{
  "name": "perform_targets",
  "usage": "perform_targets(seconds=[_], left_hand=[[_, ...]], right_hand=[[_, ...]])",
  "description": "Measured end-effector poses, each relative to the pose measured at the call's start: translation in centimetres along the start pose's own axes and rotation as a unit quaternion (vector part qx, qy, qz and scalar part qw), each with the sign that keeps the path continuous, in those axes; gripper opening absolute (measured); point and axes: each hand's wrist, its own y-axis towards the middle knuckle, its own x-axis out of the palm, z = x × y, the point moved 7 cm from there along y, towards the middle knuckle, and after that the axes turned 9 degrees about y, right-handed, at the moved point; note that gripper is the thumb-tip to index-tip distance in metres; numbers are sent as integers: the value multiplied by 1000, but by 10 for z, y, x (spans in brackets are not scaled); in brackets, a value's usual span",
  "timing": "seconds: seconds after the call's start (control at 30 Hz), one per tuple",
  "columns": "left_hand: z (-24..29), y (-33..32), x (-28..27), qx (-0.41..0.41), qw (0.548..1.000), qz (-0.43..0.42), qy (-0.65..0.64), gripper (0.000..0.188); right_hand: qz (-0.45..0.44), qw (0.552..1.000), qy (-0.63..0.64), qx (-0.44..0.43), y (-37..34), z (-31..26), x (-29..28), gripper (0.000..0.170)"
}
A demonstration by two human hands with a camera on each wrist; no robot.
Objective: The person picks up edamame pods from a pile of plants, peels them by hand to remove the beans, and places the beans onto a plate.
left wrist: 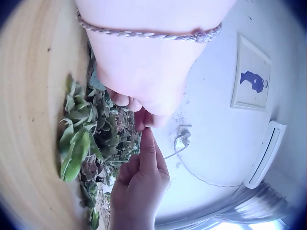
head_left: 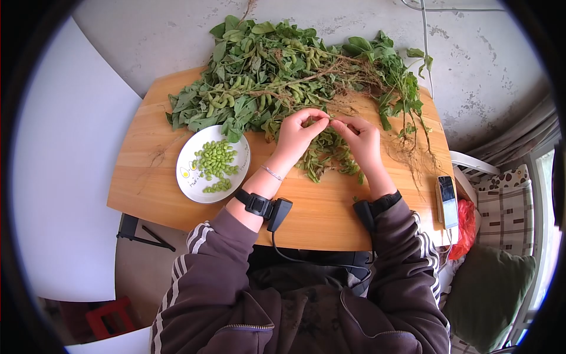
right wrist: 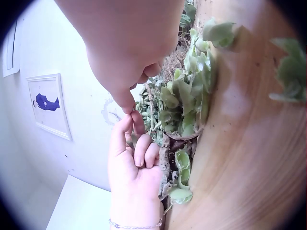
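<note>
Fingertips of my left hand [head_left: 299, 133] and right hand [head_left: 364, 143] meet above a heap of split pods [head_left: 321, 154]. Thumb and forefinger of each hand pinch a small green piece [head_left: 332, 117], mostly hidden by the fingers; whether it is a whole pod I cannot tell. In the left wrist view, the right hand [left wrist: 141, 184] reaches up to the left hand's tips; a green pod [left wrist: 76, 157] lies nearby on the table. The right wrist view shows the left hand [right wrist: 134, 165] palm up, touching the right hand. Shelled beans [head_left: 217, 158] lie on a white plate [head_left: 191, 141].
Leafy bean plants [head_left: 247, 76] with roots [head_left: 365, 71] cover the far part of the wooden table [head_left: 141, 159]. A phone [head_left: 447, 202] lies at the right edge, beside a chair with a red bag [head_left: 464, 230] and a dark cushion [head_left: 489, 295].
</note>
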Motion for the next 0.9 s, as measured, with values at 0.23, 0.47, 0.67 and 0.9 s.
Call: perform_targets(seconds=[0.23, 0.47, 0.67, 0.9], left_hand=[[3, -6, 3, -120, 983, -44, -130, 20], [-11, -4, 2, -133, 977, -54, -158, 18], [-10, -6, 5, -144, 974, -67, -159, 17], [-11, -8, 7, -176, 962, -91, -185, 19]], right_hand=[[-75, 977, 145, 139, -4, 16, 12, 29], [-66, 972, 158, 162, -6, 15, 11, 29], [-77, 971, 157, 165, -4, 19, 8, 32], [-103, 963, 173, 177, -6, 18, 14, 30]])
